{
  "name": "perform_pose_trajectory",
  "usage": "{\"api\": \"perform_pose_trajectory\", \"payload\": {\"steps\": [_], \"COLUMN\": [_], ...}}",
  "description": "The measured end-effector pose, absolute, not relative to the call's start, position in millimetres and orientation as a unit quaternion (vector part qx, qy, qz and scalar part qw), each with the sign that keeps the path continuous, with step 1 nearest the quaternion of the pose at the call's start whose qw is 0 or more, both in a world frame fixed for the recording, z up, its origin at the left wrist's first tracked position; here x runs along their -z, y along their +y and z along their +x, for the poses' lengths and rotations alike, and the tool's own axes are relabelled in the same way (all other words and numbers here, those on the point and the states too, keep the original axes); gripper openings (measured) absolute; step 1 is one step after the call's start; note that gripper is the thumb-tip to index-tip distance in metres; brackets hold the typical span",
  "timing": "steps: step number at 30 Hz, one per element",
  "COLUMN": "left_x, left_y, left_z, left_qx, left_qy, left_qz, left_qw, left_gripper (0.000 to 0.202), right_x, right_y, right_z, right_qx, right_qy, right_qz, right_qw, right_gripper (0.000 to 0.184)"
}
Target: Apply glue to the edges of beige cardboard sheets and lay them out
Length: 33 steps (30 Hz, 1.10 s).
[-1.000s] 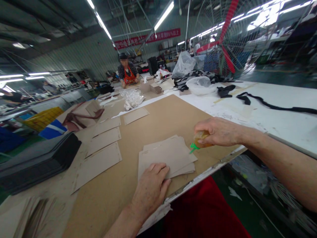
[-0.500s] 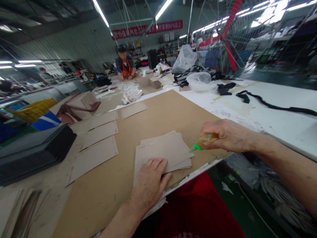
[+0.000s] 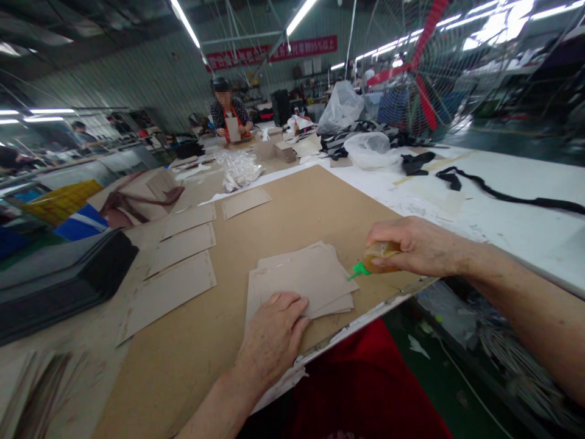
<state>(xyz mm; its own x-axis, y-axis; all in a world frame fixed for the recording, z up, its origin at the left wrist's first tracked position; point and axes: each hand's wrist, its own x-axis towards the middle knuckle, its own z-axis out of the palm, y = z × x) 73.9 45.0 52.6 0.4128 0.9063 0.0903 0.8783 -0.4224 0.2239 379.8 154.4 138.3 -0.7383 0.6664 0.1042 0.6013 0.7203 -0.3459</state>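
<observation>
Flat on the near edge of a stack of grey-brown cardboard pieces [image 3: 297, 277] lies my left hand [image 3: 276, 329], its fingers stretched out. My right hand [image 3: 402, 244] is wrapped round a glue bottle [image 3: 380, 255] of amber liquid, tilted with its green nozzle [image 3: 359, 271] pointing down and left. The nozzle tip is at the right edge of the top piece; whether it touches cannot be made out. Left of the stack, several separate cardboard pieces [image 3: 171, 292] lie on the brown board [image 3: 301, 207], with marks along their short ends.
Dark folded sheets [image 3: 64, 280] are piled at the left, above more cardboard [image 3: 36, 390] in the near corner. Crumpled clear plastic [image 3: 240, 171] and a black strap [image 3: 503, 192] lie farther off. A co-worker [image 3: 228, 116] holds a card across the table; a large fan [image 3: 420, 67] stands behind.
My right hand and the glue bottle have shifted slightly left along the stack's right edge. My left hand stays on the stack. The co-worker has raised a card upright.
</observation>
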Motion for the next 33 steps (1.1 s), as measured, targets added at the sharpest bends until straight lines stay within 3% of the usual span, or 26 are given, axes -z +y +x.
{"api": "perform_pose_trajectory", "payload": {"steps": [26, 30, 33], "left_x": [-68, -68, -67], "left_y": [67, 70, 72], "left_z": [64, 63, 62], "left_qx": [-0.080, -0.077, -0.078], "left_qy": [0.536, 0.534, 0.539], "left_qz": [0.831, 0.830, 0.826], "left_qw": [0.130, 0.140, 0.147], "left_gripper": [0.028, 0.029, 0.030], "right_x": [-132, -121, -104], "right_y": [151, 154, 157], "right_z": [394, 408, 419], "right_qx": [-0.215, -0.270, -0.339], "right_qy": [-0.909, -0.867, -0.795], "right_qz": [-0.341, -0.386, -0.433], "right_qw": [0.107, 0.163, 0.256], "right_gripper": [0.029, 0.035, 0.039]}}
